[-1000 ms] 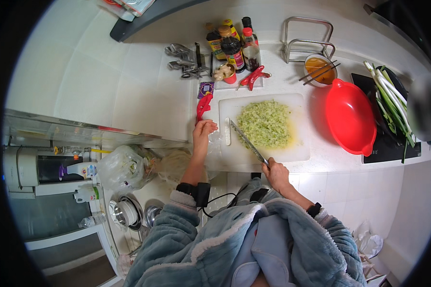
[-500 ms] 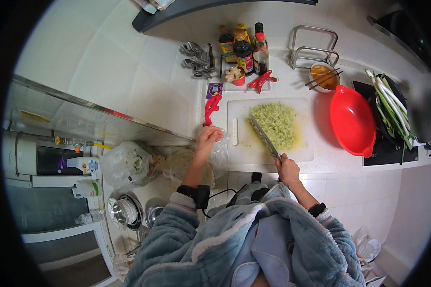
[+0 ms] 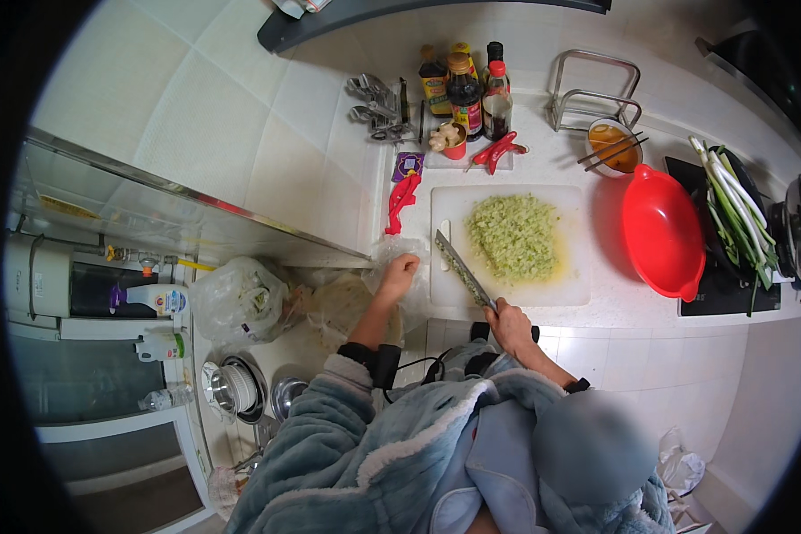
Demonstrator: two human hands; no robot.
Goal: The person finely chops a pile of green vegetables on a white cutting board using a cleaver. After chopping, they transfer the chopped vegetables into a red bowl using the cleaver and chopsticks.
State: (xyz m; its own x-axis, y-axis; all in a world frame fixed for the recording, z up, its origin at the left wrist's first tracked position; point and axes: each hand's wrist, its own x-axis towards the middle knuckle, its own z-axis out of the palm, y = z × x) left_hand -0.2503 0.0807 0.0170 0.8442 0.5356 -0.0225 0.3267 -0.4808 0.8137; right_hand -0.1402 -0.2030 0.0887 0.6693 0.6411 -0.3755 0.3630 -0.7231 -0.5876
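My right hand (image 3: 510, 326) grips the handle of a kitchen knife (image 3: 465, 271). Its blade slants up and left over the left part of a white cutting board (image 3: 561, 292), with green bits clinging to it. A heap of finely chopped pale green vegetable (image 3: 513, 237) lies mid-board, with yellowish juice along its right side. Off the board's left edge, my left hand (image 3: 398, 275) is closed, its fingers curled in and nothing showing in them. Clear plastic (image 3: 411, 252) lies right behind and beside that hand.
A red plastic basin (image 3: 660, 233) stands right of the board, near spring onions (image 3: 730, 200) and a bowl of orange liquid with chopsticks (image 3: 612, 145). Behind the board are sauce bottles (image 3: 465, 98), red chillies (image 3: 498, 153) and ginger (image 3: 447, 135). Plastic bags (image 3: 243, 298) sit at left.
The knife has moved left, off the edge of the chopped heap. My left hand has dropped slightly nearer to me, and its fingers have curled in. The view has shifted slightly.
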